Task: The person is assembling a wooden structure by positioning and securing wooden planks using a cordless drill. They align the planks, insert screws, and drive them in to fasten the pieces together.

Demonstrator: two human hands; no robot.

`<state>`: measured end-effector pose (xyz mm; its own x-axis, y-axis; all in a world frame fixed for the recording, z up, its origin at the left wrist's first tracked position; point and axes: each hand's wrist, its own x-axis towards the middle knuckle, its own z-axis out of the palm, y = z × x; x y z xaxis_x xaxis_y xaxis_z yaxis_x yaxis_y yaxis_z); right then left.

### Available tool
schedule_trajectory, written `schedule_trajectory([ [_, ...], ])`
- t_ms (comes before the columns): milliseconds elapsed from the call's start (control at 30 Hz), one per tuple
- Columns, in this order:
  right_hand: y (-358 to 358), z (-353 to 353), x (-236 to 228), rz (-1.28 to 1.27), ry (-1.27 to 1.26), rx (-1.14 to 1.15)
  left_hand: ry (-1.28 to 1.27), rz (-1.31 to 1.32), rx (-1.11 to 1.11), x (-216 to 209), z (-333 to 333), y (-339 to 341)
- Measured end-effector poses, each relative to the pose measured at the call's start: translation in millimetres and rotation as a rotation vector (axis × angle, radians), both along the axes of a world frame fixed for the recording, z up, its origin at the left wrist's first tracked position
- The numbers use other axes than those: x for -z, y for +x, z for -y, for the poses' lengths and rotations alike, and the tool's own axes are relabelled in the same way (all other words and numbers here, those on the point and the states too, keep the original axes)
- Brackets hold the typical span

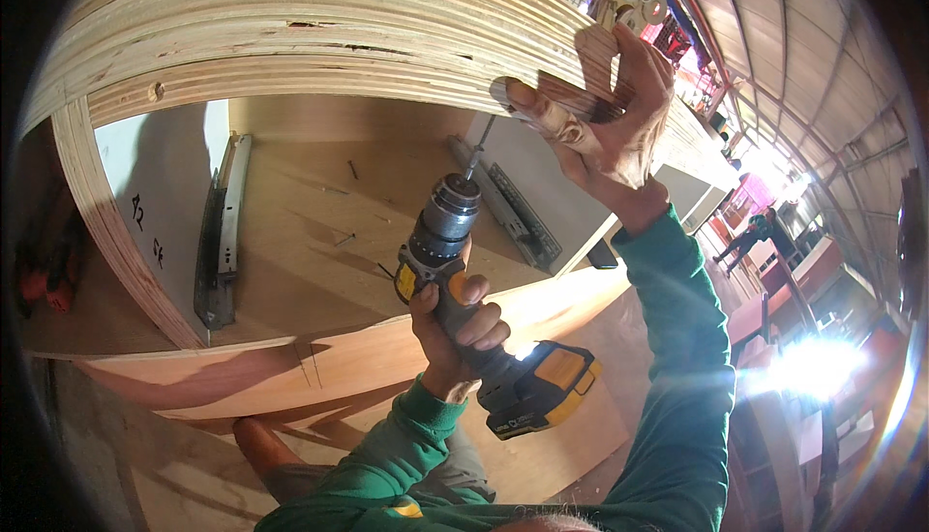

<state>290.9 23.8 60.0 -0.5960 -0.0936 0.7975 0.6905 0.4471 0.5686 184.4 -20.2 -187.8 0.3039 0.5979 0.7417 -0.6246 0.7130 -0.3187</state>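
My left hand [455, 334] is wrapped round the grip of a black and yellow cordless drill [440, 242]. Its long thin bit [477, 145] points up, and the tip meets the lower edge of a thick layered plywood panel [319, 38]. I cannot tell whether a screw sits at the tip. My right hand [619, 116] rests against the panel's edge beside the bit, thumb stretched out and fingers apart. Below the panel lies an open cabinet compartment [319, 242] with several loose screws [352, 170] on its wooden surface.
Metal drawer slides line both compartment sides: one on the left [224, 232], one on the right [523, 212]. A plywood divider [111, 212] stands at left, with a red tool [60, 290] beyond it. A bright lamp [818, 367] glares at right. Farther back is another person [750, 237].
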Motion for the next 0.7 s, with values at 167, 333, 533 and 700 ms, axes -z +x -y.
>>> schedule_trajectory([
  [167,9,-14,-1,0.083,0.039,-0.087,0.016,0.016,-0.007,2,-2,3],
  [333,16,-13,-2,0.193,0.227,0.049,0.013,0.029,-0.001,3,-1,4],
  [533,12,-11,-1,0.192,0.285,0.100,-0.009,0.088,0.032,3,1,4],
  [700,3,3,-4,0.193,0.208,0.105,-0.015,0.073,0.043,2,3,3],
])
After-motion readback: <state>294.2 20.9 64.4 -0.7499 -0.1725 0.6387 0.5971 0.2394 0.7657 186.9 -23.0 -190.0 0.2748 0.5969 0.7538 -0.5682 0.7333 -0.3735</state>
